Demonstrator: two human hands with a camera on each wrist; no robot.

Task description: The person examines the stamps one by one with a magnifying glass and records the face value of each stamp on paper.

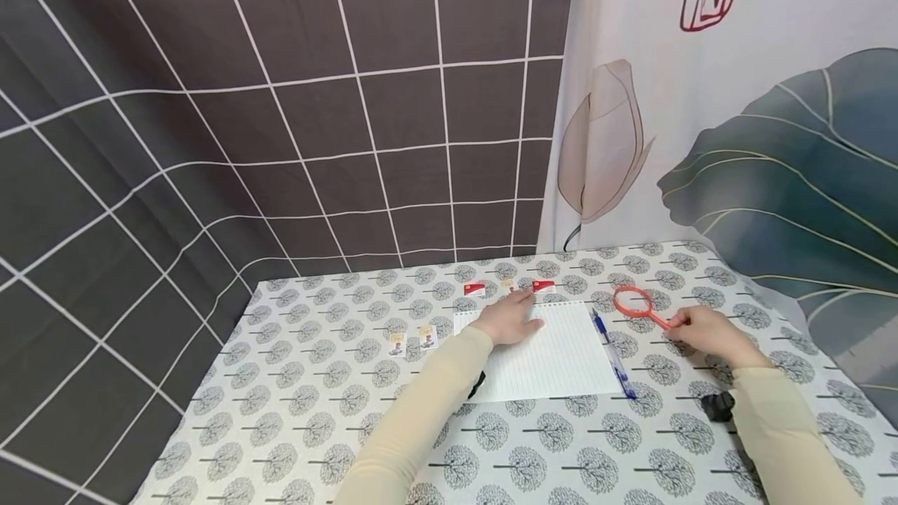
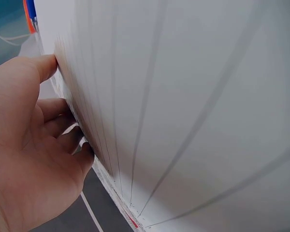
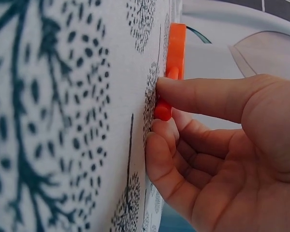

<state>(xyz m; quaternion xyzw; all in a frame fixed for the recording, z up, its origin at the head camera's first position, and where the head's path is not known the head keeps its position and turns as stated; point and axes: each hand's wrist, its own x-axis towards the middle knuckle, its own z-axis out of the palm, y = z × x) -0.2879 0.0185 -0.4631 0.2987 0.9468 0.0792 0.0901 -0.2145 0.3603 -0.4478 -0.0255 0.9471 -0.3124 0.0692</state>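
My left hand (image 1: 508,318) rests on a lined notepad (image 1: 554,357), fingertips by its top edge, close to a small picture card (image 1: 508,284) that they partly cover. In the left wrist view, the loosely bent fingers and thumb of the left hand (image 2: 43,140) touch the lined page (image 2: 183,96). At the right, an orange-red magnifying glass (image 1: 634,301) lies on the patterned cloth, and my right hand (image 1: 708,331) pinches the end of its handle. The right wrist view shows the thumb and fingers around the orange handle (image 3: 164,110); the lens is seen only edge-on.
A blue pen (image 1: 613,355) lies along the notepad's right edge. Two red-and-white cards (image 1: 474,289) (image 1: 543,286) lie beyond the pad, and two picture cards (image 1: 397,344) (image 1: 428,337) lie to its left. A dark grid curtain (image 1: 393,123) hangs behind the table.
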